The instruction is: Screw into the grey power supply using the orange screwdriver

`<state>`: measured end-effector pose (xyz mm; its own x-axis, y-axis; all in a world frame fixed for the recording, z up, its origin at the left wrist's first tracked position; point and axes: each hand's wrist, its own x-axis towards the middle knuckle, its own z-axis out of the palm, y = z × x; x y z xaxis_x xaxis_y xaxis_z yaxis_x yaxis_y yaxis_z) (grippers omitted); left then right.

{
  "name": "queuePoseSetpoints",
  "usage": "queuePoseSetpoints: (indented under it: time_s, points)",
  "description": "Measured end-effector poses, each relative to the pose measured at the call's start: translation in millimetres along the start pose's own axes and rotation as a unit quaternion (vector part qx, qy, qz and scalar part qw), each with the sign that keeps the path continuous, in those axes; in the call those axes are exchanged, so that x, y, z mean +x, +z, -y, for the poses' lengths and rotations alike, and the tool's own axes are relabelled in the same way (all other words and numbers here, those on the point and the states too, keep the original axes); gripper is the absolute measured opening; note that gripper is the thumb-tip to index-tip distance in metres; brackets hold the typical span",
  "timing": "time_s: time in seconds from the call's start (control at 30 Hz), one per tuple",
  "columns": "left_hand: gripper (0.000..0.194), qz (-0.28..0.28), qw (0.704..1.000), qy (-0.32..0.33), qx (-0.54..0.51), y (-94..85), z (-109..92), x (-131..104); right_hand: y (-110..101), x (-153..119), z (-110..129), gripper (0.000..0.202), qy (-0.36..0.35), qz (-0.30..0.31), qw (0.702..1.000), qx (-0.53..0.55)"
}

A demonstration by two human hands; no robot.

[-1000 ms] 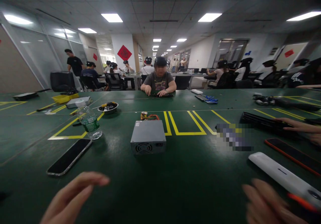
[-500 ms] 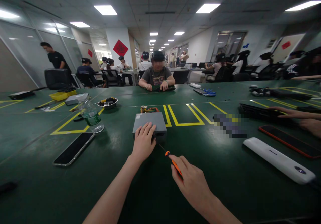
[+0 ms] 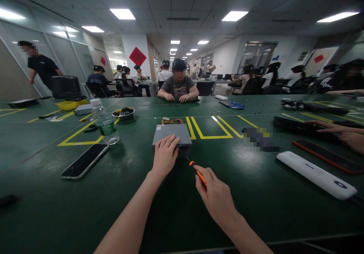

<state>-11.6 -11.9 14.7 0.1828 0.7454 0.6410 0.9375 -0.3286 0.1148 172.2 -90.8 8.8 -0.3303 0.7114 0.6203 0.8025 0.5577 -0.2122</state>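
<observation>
A grey computer power supply (image 3: 174, 132) lies on the green table in front of me, its socket side facing me and a bundle of coloured wires (image 3: 171, 121) behind it. My left hand (image 3: 166, 153) grips its near left part, fingers over the top and thumb down the front. In my right hand (image 3: 213, 189) is an orange and black screwdriver (image 3: 201, 177), held by the handle. Its thin shaft points at the lower front of the power supply; whether the tip touches cannot be made out.
Left of the power supply are a phone (image 3: 84, 162), a water bottle (image 3: 105, 127) and a bowl of tools (image 3: 123, 113). To the right lie a white oblong device (image 3: 315, 174) and an orange-edged phone (image 3: 327, 155). Another person's hands (image 3: 347, 132) work at far right; someone sits opposite (image 3: 178, 85).
The view has tilted slightly. Both hands, the screwdriver and the power supply keep nearly the same arrangement. A person in the left background has walked further left.
</observation>
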Motion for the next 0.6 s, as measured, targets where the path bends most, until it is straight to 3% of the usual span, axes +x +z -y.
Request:
queuePoseSetpoints:
  time_s: [0.23, 0.4, 0.6]
  points:
    - [0.037, -0.008, 1.000, -0.001, 0.000, 1.5, -1.8, -1.0, 18.0, -8.0, 18.2, 0.028, -0.021, 0.026, 0.992, -0.120]
    - [0.036, -0.013, 1.000, 0.004, 0.008, 2.1, -2.4, -3.0, 25.1, -5.0, 39.6, 0.027, 0.003, 0.051, 0.995, -0.090]
    - [0.036, -0.035, 0.999, 0.007, 0.006, 5.5, -2.6, -4.1, 10.0, 9.3, 42.0, 0.021, 0.069, 0.039, 0.996, -0.027]
